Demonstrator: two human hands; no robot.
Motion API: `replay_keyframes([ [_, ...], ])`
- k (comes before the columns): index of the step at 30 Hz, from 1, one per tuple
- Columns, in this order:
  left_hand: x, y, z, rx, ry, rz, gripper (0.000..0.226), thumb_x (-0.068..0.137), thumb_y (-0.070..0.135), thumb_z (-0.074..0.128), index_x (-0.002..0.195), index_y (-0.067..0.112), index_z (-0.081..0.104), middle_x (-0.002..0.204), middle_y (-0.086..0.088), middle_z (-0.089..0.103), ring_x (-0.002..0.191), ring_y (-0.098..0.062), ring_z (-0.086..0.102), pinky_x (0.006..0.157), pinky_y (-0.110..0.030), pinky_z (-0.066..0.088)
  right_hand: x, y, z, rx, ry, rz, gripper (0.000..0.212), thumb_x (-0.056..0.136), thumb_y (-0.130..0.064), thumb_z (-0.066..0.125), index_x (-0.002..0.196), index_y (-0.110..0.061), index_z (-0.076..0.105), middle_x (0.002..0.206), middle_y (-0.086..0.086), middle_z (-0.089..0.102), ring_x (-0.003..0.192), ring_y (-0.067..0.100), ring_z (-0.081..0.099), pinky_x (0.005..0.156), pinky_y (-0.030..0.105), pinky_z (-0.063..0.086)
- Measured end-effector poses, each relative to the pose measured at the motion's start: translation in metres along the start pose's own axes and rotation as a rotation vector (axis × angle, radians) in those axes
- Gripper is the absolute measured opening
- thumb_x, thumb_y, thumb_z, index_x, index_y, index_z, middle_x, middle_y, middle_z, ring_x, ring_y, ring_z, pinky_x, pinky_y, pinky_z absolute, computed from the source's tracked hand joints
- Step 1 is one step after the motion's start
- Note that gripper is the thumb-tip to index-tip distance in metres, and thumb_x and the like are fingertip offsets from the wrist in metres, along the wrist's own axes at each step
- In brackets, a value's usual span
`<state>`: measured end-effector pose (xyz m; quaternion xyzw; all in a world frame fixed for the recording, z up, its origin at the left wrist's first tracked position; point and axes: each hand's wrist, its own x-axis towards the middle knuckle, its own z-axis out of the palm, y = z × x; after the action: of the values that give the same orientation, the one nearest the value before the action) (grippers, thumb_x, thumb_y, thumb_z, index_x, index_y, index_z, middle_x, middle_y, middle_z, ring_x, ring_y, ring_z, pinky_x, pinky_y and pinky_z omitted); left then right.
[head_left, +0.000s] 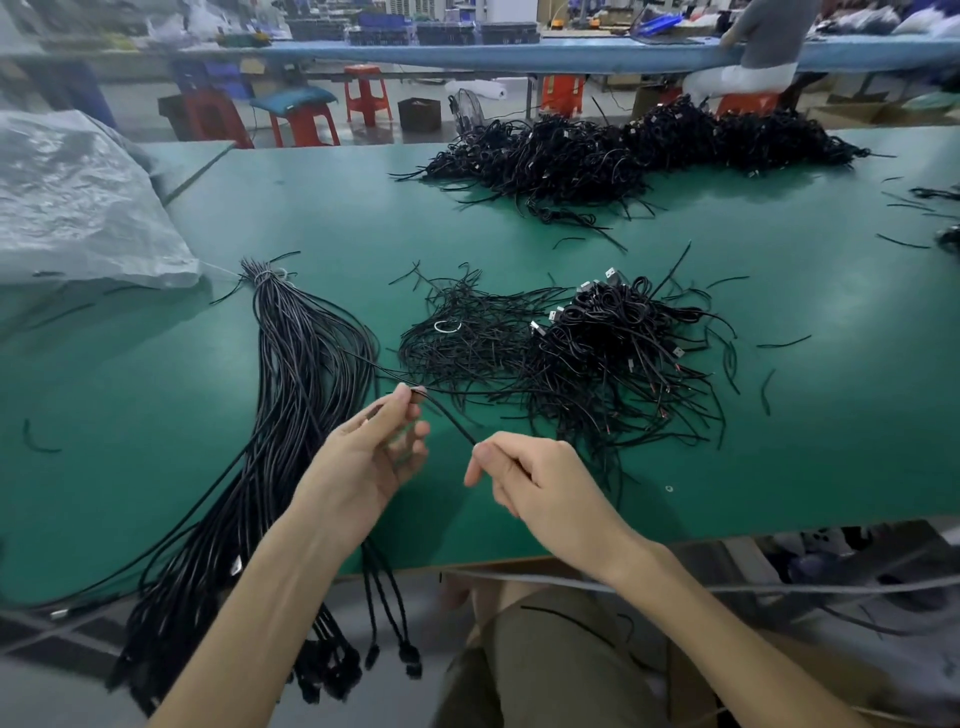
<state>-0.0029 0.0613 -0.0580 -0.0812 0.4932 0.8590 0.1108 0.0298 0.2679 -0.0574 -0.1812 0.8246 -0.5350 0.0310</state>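
1. The left hand (374, 457) sits just below the centre of the frame, palm turned up. Its grip is a pinch: thumb and forefinger tips close on a thin black cable (447, 415), and the other fingers hang loosely apart.
2. The right hand (540, 488) is just to the right of it and a little lower. Its grip is also closed on the cable, which is held between thumb and forefinger with the remaining fingers curled under.
3. The cable runs as a short, taut slant between the two hands, above the green table (311, 208). From the left pinch it goes on up and left toward the bundle (306, 364).
4. The bundle is a long sheaf of black cables, tied at its top end at centre left. It fans down the table, and its plug ends hang over the near edge at lower left.
5. A tangled pile (597, 353) of short black cables with metal plugs lies right of centre, near the hands but apart from them. A small white ring (448, 326) lies on its left part.
6. A larger heap (623, 150) lies on the far side of the table, at upper right.
7. A crumpled plastic bag (78, 208) fills the upper left.
8. Red stools (366, 93) stand beyond the table at the top.
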Motion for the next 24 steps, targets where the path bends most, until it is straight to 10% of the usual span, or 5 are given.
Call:
replay_keyframes([
  [3,0.000,-0.004,0.010,-0.251,0.014,-0.081,0.013,0.089,0.026,0.070,0.093,0.013,0.071,0.092,-0.002,0.072,0.084,-0.014,0.073,0.075,-0.027,0.061,-0.006,0.006,0.003,0.000,-0.011,-0.007,0.033,0.107,-0.035,0.048,0.085,-0.021,0.068,0.056,-0.008,0.046,0.050,0.015,0.038,0.052,0.035,0.034],
  [9,-0.005,-0.005,0.025,-0.958,0.036,-0.156,0.025,0.105,0.027,0.051,0.085,0.012,0.049,0.069,0.002,0.052,0.046,-0.006,0.041,0.045,-0.018,0.042,-0.020,0.016,0.013,0.001,-0.019,0.025,0.031,0.105,-0.038,0.053,0.081,-0.025,0.068,0.055,-0.008,0.047,0.050,0.014,0.038,0.051,0.031,0.032],
  [19,-0.024,0.013,0.024,-0.071,-0.409,0.030,0.042,0.107,0.044,0.044,0.074,0.018,0.051,0.052,0.013,0.031,0.042,-0.006,0.023,0.049,-0.027,0.020,-0.014,0.015,-0.008,0.021,-0.135,0.034,0.048,0.096,-0.060,0.056,0.068,-0.023,0.064,0.051,-0.005,0.044,0.048,0.011,0.037,0.051,0.024,0.032],
  [24,-0.035,0.022,0.016,0.979,-0.962,-0.092,0.042,0.111,0.035,0.041,0.098,0.006,0.068,0.075,-0.003,0.072,0.058,-0.023,0.064,0.064,-0.040,0.053,0.004,0.004,-0.046,-0.239,-0.010,0.085,0.058,0.098,-0.057,0.056,0.057,-0.016,0.057,0.052,-0.010,0.059,0.044,0.002,0.045,0.056,0.024,0.037],
])
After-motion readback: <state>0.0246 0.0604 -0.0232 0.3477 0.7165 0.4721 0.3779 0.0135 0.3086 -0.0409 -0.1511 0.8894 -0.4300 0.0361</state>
